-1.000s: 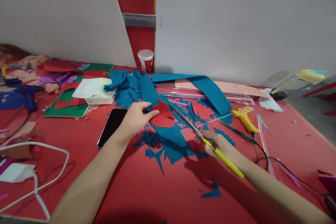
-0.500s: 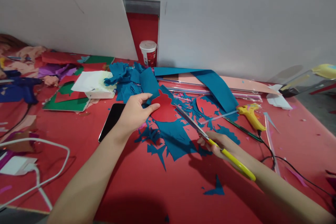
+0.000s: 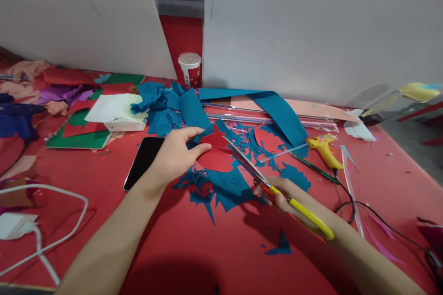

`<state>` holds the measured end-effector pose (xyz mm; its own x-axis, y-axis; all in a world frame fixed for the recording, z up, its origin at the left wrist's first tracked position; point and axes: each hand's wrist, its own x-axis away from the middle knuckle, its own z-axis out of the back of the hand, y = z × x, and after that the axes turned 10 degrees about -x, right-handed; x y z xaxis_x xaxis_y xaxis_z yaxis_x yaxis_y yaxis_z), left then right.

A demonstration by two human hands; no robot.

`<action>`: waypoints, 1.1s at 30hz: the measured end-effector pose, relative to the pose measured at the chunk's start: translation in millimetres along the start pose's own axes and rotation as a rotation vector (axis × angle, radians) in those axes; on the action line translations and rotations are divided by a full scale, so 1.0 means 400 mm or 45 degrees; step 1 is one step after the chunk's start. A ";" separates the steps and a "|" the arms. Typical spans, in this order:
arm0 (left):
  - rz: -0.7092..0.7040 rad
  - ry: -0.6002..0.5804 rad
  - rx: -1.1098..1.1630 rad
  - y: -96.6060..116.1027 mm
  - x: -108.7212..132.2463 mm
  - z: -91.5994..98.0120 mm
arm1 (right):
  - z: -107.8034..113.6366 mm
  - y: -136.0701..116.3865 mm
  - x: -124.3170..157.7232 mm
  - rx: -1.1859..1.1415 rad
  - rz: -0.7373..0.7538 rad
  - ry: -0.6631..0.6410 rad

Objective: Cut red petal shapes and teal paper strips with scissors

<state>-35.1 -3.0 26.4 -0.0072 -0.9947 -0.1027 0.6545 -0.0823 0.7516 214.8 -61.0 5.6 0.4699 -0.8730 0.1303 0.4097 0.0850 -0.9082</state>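
My left hand [image 3: 175, 156] pinches a red paper shape [image 3: 216, 153] by its left edge, with a blue sheet [image 3: 226, 182] under it. My right hand [image 3: 284, 193] grips yellow-handled scissors [image 3: 266, 182], whose long blades point up-left and meet the right edge of the red shape. Blue paper offcuts [image 3: 197, 189] lie scattered on the red table [image 3: 194, 249] around both hands. A black phone [image 3: 142, 162] lies just left of my left hand.
A yellow glue gun [image 3: 323, 150] with a black cord [image 3: 380, 221] lies to the right. A paper cup [image 3: 189, 69] stands at the back by grey boards. Blue felt strips [image 3: 273, 113], a green sheet [image 3: 81, 138], white paper [image 3: 114, 108] and a white cable [image 3: 48, 235] clutter the left.
The scissors' blades have pushed a little further into the red shape's right edge while my left hand keeps its hold. The camera view shifted slightly.
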 end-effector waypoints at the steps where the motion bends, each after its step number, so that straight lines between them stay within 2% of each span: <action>1: -0.006 0.004 0.018 0.001 0.001 -0.001 | -0.001 0.002 0.003 -0.031 0.003 -0.001; 10: 0.016 -0.011 0.144 0.003 0.011 -0.019 | -0.018 0.046 0.003 -0.479 -0.085 -0.234; 18: 0.057 -0.022 0.266 0.008 0.014 -0.040 | -0.038 0.066 0.010 -0.638 -0.071 -0.196; 23: 0.065 -0.128 0.335 0.018 0.019 -0.045 | -0.041 0.079 0.009 -0.689 -0.076 -0.212; 26: 0.091 -0.185 0.488 0.022 0.025 -0.053 | -0.048 0.089 0.011 -0.770 -0.037 -0.255; 29: 0.139 -0.278 0.712 0.023 0.034 -0.064 | -0.060 0.100 0.019 -0.855 -0.081 -0.252; 33: 0.190 -0.293 0.849 0.026 0.044 -0.072 | -0.070 0.108 0.027 -0.902 -0.140 -0.201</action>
<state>-6.7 -19.7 13.7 -0.1613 -0.9800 0.1168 0.0605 0.1084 0.9923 215.8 -80.3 -43.2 0.5843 -0.7744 0.2428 -0.1174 -0.3767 -0.9189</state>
